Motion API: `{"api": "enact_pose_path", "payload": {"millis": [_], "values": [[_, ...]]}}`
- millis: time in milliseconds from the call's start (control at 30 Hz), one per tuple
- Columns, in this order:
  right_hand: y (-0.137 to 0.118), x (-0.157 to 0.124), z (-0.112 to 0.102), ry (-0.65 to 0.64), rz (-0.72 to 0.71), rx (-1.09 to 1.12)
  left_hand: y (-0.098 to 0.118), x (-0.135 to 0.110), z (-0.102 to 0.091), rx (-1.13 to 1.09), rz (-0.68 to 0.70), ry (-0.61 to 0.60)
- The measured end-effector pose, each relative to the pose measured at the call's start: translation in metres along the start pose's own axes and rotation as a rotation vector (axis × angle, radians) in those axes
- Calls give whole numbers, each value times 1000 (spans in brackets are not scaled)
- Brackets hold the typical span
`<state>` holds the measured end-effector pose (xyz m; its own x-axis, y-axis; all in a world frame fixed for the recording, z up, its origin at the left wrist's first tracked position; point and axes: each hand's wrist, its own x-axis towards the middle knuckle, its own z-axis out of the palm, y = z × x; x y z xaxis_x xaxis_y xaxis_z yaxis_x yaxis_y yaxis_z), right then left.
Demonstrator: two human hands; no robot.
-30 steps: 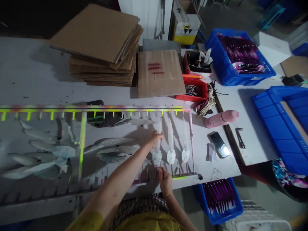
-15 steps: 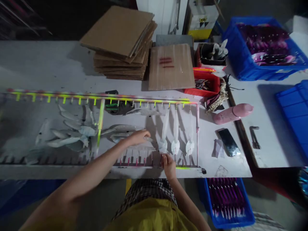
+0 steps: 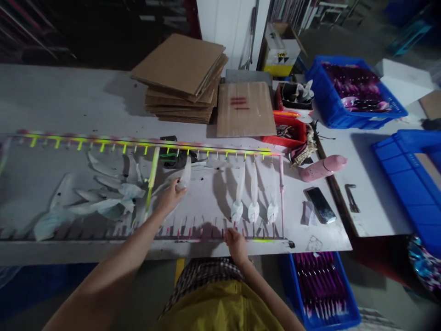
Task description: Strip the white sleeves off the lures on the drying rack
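Observation:
A rack (image 3: pixel 220 149) with yellow-green pegs along its top rail and pink-tipped pins along its bottom rail lies on the table. Between these rails, toward the right, several long translucent whitish pieces with a rounded, leaf-like end (image 3: pixel 254 184) are stretched. My left hand (image 3: pixel 172 195) grips another such piece (image 3: pixel 186 172), its narrow tip pointing up near the top rail. At the bottom rail, just below the leftmost hung piece, my right hand (image 3: pixel 236 243) has its fingers pinched together; whatever they hold is hidden. More whitish pieces (image 3: pixel 103 200) lie loose inside the rack's left section.
Behind the rack stand stacked cardboard sheets (image 3: pixel 179 69) and a red box (image 3: pixel 287 131). To the right are a pink bottle (image 3: pixel 322 168), a phone (image 3: pixel 319 204) and a blue crate (image 3: pixel 344 117) of purple pieces. Another blue crate (image 3: pixel 354 317) sits below the table edge.
My left hand has moved left and now lifts a whitish piece upright. My right hand stays by the bottom rail, slightly lower. The view has tilted upward a little.

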<state>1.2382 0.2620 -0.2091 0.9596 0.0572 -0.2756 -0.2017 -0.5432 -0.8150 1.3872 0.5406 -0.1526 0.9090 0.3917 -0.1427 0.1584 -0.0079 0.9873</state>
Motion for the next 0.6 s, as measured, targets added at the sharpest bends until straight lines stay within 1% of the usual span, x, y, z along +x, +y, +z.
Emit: {"api": "enact_pose_path", "payload": {"millis": [67, 100, 167, 233, 300, 367, 433, 500, 600], "values": [[-19, 9, 13, -96, 15, -148, 18, -12, -8, -161, -36, -63], [-28, 15, 19, -147, 27, -221, 26, -19, -10, -256, -62, -94], [-44, 27, 29, -247, 38, -329, 35, -33, -5, -439, -121, -115], [-52, 37, 35, -319, 33, -375, 32, -43, 9, -550, -152, -80], [-54, 41, 38, -350, 23, -394, 21, -50, 26, -642, -176, -9], [-52, 40, 40, -298, 30, -395, 4, -55, 41, -695, -237, 24], [-50, 36, 43, -202, 82, -426, -11, -62, 52, -744, -352, 21], [-50, 32, 47, -119, 156, -476, -22, -69, 57, -776, -456, 18], [-55, 31, 52, -84, 217, -538, -29, -76, 60, -789, -550, 19]]}}
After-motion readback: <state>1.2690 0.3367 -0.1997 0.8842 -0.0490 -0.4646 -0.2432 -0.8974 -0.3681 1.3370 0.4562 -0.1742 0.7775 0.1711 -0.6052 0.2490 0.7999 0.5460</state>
